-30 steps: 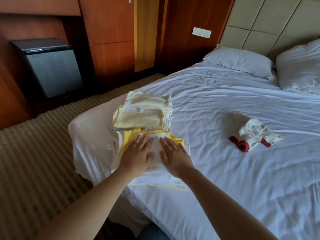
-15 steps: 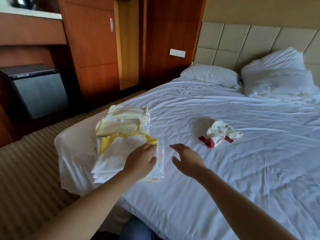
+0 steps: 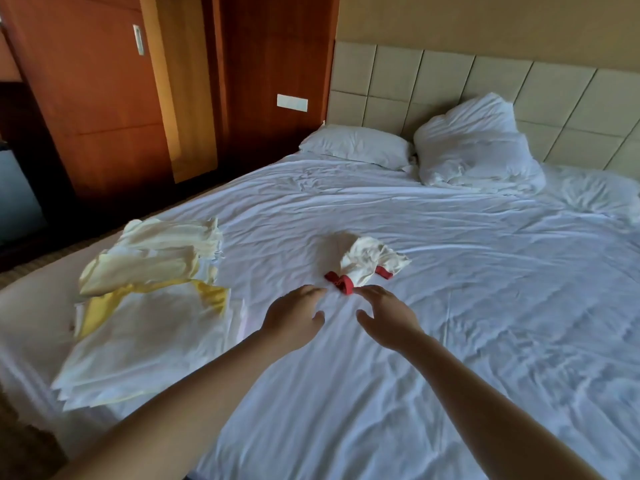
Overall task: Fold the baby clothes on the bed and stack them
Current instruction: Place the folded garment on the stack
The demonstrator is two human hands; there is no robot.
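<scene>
Bed, white sheet, creased.

- Crumpled baby garment, white with red trim: near the middle of the bed, unfolded, red cuffs towards the near edge.
- Folded white garment with yellow trim: flat at the near left corner of the bed.
- Pile of folded pale yellow clothes: along the left edge, overlapping the far side of the white piece.
- Left hand: fingers loose, holding nothing, fingertips just beside the red cuff; contact not discernible.
- Right hand: likewise relaxed and empty, fingertips just beside the same cuff from the other side.
- Two white pillows at the head edge, against a padded headboard.
- Wooden wardrobe beyond the left edge.
</scene>
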